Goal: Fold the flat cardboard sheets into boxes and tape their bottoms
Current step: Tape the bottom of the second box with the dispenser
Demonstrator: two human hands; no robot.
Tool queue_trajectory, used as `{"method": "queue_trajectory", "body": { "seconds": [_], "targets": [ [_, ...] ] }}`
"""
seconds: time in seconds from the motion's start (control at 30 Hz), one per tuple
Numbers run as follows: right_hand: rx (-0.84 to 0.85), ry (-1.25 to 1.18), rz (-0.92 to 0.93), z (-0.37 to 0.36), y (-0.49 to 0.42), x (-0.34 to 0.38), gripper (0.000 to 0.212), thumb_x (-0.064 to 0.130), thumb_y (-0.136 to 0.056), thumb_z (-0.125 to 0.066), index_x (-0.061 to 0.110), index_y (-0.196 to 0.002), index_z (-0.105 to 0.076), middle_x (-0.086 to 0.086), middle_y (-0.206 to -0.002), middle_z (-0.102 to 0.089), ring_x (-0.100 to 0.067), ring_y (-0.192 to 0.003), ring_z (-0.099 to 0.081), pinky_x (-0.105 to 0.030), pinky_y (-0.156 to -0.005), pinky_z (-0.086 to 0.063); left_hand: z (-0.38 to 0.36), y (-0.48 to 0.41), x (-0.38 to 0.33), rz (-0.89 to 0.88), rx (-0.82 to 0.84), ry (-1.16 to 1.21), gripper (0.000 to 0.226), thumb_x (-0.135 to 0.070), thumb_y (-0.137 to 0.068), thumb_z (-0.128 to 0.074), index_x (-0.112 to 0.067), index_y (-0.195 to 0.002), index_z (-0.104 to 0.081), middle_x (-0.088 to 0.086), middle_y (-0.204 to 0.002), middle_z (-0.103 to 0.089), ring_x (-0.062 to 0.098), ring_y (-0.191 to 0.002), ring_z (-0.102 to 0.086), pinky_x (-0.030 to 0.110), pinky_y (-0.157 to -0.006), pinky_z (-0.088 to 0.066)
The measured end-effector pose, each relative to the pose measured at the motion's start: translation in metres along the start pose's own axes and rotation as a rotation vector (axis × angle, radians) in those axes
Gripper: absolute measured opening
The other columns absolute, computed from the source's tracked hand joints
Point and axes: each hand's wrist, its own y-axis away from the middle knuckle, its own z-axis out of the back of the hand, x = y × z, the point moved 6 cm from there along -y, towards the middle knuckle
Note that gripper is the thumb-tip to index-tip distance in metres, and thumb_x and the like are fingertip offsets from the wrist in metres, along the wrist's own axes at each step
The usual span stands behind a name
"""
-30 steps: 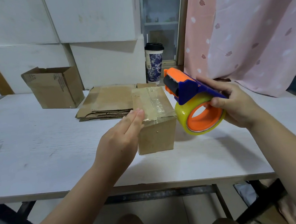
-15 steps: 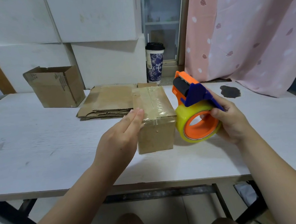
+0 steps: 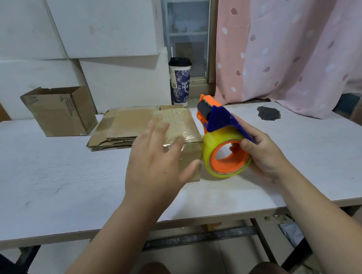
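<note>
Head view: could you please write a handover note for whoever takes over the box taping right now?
Left hand: open, fingers spread over the taped box; contact unclear.
Right hand: grips the tape dispenser, right beside that box.
Done: tape runs along the box's upturned face; an open box stands back left.
To do: the flat sheets stacked behind need folding and taping.

The left hand (image 3: 156,161), fingers blurred, covers the near left part of the taped box (image 3: 184,123); contact cannot be told. Behind the box the flat cardboard sheets (image 3: 126,125) are partly hidden. To its right the tape dispenser (image 3: 225,150) hides part of the fingers of the right hand (image 3: 264,157).
</note>
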Motion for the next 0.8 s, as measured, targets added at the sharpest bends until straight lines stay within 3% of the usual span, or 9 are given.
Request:
{"method": "queue_trajectory", "body": {
  "seconds": [0.13, 0.23, 0.33, 0.47, 0.53, 0.57, 0.63, 0.7, 0.8],
  "targets": [
    [-0.042, 0.133, 0.043, 0.000, 0.006, 0.009, 0.085, 0.072, -0.060, -0.072, 0.030, -0.131, -0.050, 0.013, -0.127, -0.062, -0.010, -0.116, -0.058, -0.021, -0.087, -0.049, -0.008, -0.013, -0.011, 0.011, 0.093, -0.052, 0.052, -0.057, -0.080, -0.052, -0.009, -0.100, -0.057, 0.009, -0.102, -0.061, 0.026, -0.082, -0.056, 0.031, -0.066, -0.037],
    [-0.042, 0.215, 0.092, 0.001, 0.006, 0.021, 0.045, 0.045, -0.083, -0.060, 0.029, -0.125, -0.055, 0.015, -0.119, -0.066, -0.009, -0.115, -0.059, -0.019, -0.086, -0.049, -0.011, -0.010, -0.012, 0.015, 0.118, -0.053, 0.049, -0.037, -0.077, -0.072, -0.014, -0.119, -0.061, 0.010, -0.101, -0.064, 0.030, -0.078, -0.061, 0.032, -0.060, -0.045],
    [0.020, 0.285, 0.106, -0.007, 0.004, 0.032, 0.033, 0.031, -0.087, -0.053, 0.026, -0.120, -0.054, 0.011, -0.115, -0.066, -0.010, -0.110, -0.060, -0.021, -0.086, -0.048, -0.014, -0.006, -0.007, 0.060, 0.113, -0.004, 0.044, -0.033, -0.083, -0.068, -0.020, -0.124, -0.060, 0.006, -0.116, -0.062, 0.029, -0.090, -0.061, 0.031, -0.065, -0.045],
    [0.066, 0.524, 0.101, -0.023, 0.001, 0.035, 0.044, 0.056, -0.082, -0.050, 0.038, -0.122, -0.044, 0.013, -0.111, -0.060, -0.008, -0.098, -0.059, -0.027, -0.087, -0.046, -0.014, -0.012, -0.008, 0.010, 0.044, -0.092, 0.044, -0.039, -0.084, -0.065, -0.019, -0.123, -0.062, 0.003, -0.132, -0.056, 0.025, -0.109, -0.059, 0.034, -0.086, -0.045],
    [0.108, 0.641, 0.147, -0.028, 0.002, 0.040, 0.063, 0.073, -0.075, -0.049, 0.048, -0.131, -0.035, 0.027, -0.112, -0.056, 0.001, -0.093, -0.056, -0.016, -0.083, -0.042, -0.023, -0.014, -0.010, -0.030, 0.082, -0.132, 0.049, -0.043, -0.094, -0.047, -0.020, -0.138, -0.046, 0.001, -0.147, -0.040, 0.020, -0.136, -0.036, 0.037, -0.113, -0.010],
    [0.128, 0.689, 0.168, -0.029, 0.002, 0.042, 0.073, 0.081, -0.071, -0.047, 0.051, -0.135, -0.031, 0.028, -0.122, -0.053, 0.004, -0.102, -0.053, -0.014, -0.088, -0.040, -0.027, -0.014, -0.009, -0.036, 0.086, -0.128, 0.050, -0.042, -0.098, -0.039, -0.019, -0.143, -0.038, -0.001, -0.150, -0.035, 0.017, -0.140, -0.028, 0.036, -0.114, 0.002],
    [0.151, 0.759, 0.182, -0.028, 0.001, 0.044, 0.079, 0.089, -0.066, -0.040, 0.055, -0.136, -0.024, 0.011, -0.138, -0.049, -0.008, -0.119, -0.048, -0.023, -0.100, -0.038, -0.026, -0.014, -0.005, -0.016, 0.058, -0.057, 0.044, -0.032, -0.098, -0.047, -0.013, -0.137, -0.047, 0.004, -0.142, -0.048, 0.018, -0.134, -0.040, 0.034, -0.114, -0.015],
    [0.164, 0.810, 0.198, -0.027, 0.000, 0.048, 0.075, 0.086, -0.069, -0.041, 0.057, -0.136, -0.024, -0.003, -0.139, -0.051, -0.021, -0.121, -0.047, -0.034, -0.103, -0.037, -0.016, -0.013, -0.006, -0.057, -0.041, -0.013, 0.033, -0.019, -0.083, -0.071, -0.006, -0.113, -0.068, 0.010, -0.113, -0.068, 0.024, -0.106, -0.065, 0.035, -0.090, -0.049],
    [0.190, 0.812, 0.230, -0.024, -0.003, 0.057, 0.067, 0.067, -0.077, -0.049, 0.051, -0.138, -0.027, 0.008, -0.140, -0.049, -0.021, -0.125, -0.046, -0.037, -0.107, -0.036, -0.011, -0.012, -0.005, -0.140, -0.178, -0.024, 0.027, -0.014, -0.073, -0.080, -0.005, -0.097, -0.074, 0.010, -0.097, -0.073, 0.025, -0.087, -0.071, 0.032, -0.068, -0.056]
  ]
}}
